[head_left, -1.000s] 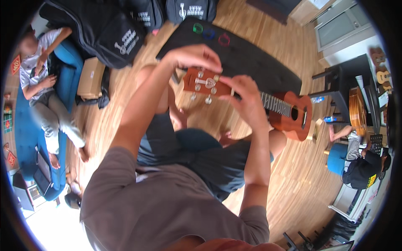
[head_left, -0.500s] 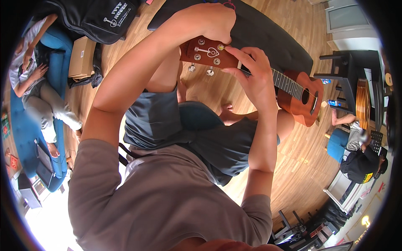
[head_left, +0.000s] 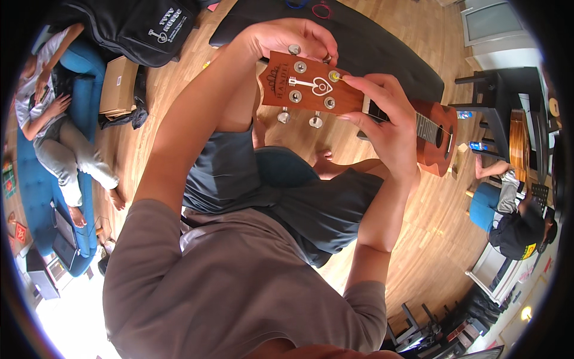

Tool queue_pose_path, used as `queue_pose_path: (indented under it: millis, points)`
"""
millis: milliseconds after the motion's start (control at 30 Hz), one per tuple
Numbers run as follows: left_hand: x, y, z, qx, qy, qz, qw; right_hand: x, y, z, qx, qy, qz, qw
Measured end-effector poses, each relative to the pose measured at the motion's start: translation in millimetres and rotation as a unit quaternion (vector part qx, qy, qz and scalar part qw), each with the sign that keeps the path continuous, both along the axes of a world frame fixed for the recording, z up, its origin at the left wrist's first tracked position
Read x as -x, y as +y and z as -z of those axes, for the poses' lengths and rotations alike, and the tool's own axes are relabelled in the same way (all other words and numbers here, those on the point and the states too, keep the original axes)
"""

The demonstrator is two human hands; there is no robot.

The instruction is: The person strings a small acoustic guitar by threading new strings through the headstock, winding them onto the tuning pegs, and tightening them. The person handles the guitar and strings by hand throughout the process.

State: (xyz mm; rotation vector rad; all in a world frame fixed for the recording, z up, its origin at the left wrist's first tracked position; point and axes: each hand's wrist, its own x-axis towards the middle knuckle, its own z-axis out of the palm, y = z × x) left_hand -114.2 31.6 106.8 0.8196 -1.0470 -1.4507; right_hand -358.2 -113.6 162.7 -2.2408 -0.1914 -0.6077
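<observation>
A brown wooden ukulele [head_left: 434, 157] stretches from the middle to the right, its headstock [head_left: 305, 88] facing up with silver tuning pegs on both sides. My left hand [head_left: 297, 37] reaches round the far side of the headstock, fingers closed on a tuning peg [head_left: 327, 58]. My right hand [head_left: 391, 122] grips the ukulele where the neck meets the headstock. Its index fingertip is at a post wound with a bit of yellow string [head_left: 336, 76], and the thumb lies along the near edge. Part of the neck is hidden behind this hand.
A dark padded bench [head_left: 382, 60] with a blue coil [head_left: 296, 3] and a pink coil [head_left: 321, 9] stands beyond. At left, a person sits on a blue sofa [head_left: 86, 107] near a cardboard box [head_left: 118, 87]. Another person [head_left: 515, 230] sits at far right by a guitar [head_left: 519, 143].
The headstock has come nearer and to the right, and shows larger. My left hand has moved down with it, uncovering the headstock's end and the coils on the bench. My right hand has shifted right.
</observation>
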Motion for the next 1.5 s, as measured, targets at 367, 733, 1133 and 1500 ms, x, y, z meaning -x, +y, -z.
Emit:
queue_pose_path:
  millis: [367, 733, 1133, 1500]
  points:
    - [-9, -32, -89, -0.138, -0.582, 0.058, 0.799, -31, 6, 38, 0.067, 0.023, 0.059, 0.996]
    - [-26, -20, 16, -0.006, 0.0, -0.076, 0.997, -38, -9, 7, 0.022, 0.028, 0.029, 0.999]
    - [-20, -15, -69, -0.14, -0.545, -0.085, 0.822, -42, 7, 22, 0.058, 0.059, 0.074, 0.994]
    - [-31, -2, -36, -0.028, -0.222, -0.032, 0.974, -32, 10, 12, 0.026, 0.033, 0.069, 0.997]
